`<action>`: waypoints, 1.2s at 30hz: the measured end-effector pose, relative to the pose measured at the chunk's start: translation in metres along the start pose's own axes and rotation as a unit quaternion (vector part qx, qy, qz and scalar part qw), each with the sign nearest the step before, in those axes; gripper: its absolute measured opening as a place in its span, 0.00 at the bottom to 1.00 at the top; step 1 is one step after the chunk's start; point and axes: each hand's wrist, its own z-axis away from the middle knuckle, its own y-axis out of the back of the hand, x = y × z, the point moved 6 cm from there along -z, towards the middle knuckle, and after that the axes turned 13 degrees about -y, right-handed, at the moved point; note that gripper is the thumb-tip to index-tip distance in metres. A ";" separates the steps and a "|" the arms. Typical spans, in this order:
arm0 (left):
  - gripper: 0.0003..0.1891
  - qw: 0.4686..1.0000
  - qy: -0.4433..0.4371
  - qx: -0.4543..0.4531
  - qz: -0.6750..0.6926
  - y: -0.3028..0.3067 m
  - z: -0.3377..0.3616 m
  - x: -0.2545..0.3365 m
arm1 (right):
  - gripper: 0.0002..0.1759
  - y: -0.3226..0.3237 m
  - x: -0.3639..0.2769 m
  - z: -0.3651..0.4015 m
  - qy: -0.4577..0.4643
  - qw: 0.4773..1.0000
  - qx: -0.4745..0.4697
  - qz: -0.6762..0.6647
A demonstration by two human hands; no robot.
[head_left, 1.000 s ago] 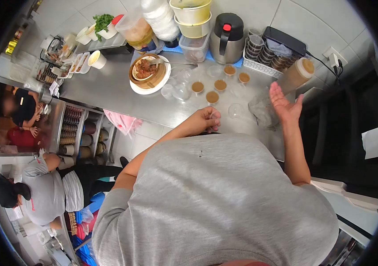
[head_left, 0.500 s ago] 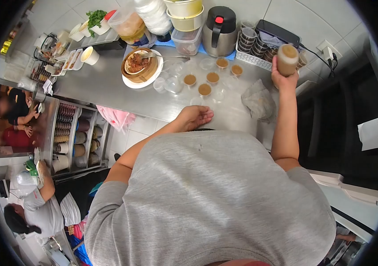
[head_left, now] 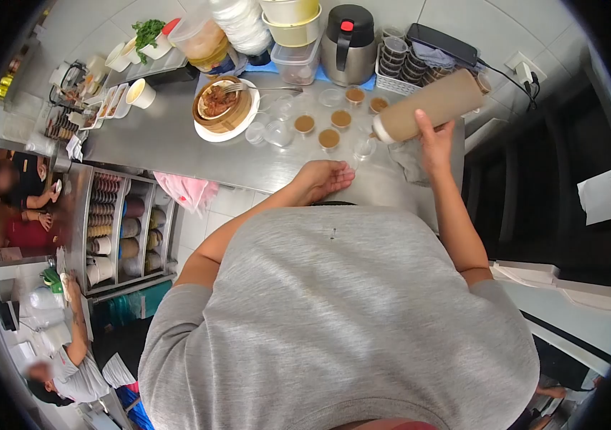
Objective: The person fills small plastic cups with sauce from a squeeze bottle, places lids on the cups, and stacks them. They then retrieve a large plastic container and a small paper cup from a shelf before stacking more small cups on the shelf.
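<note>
Right hand [head_left: 431, 140] wraps the tilted sauce bottle [head_left: 427, 106], nozzle just above an empty cup [head_left: 364, 148]; left hand [head_left: 323, 179] rests loosely open near the cup. A gentle, centred squeeze should avoid overfilling.

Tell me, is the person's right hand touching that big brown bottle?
Touching. The head view shows the right hand wrapped around the brown bottle, holding it tilted above the small cups.

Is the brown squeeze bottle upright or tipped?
Tipped: the squeeze bottle lies nearly sideways in the right hand, white capped end lowest, toward the cups.
</note>
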 end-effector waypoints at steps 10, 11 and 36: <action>0.10 1.000 -0.024 0.010 -0.009 0.000 0.007 0.002 | 0.40 -0.032 -0.006 0.016 0.057 0.991 -0.039 0.118; 0.10 1.000 -0.025 0.011 -0.009 0.000 0.006 0.001 | 0.38 -0.034 -0.012 0.019 0.055 0.991 -0.033 0.122; 0.12 1.000 -0.014 0.014 0.019 0.015 0.020 0.002 | 0.33 -0.039 -0.032 0.019 0.097 0.992 -0.023 0.082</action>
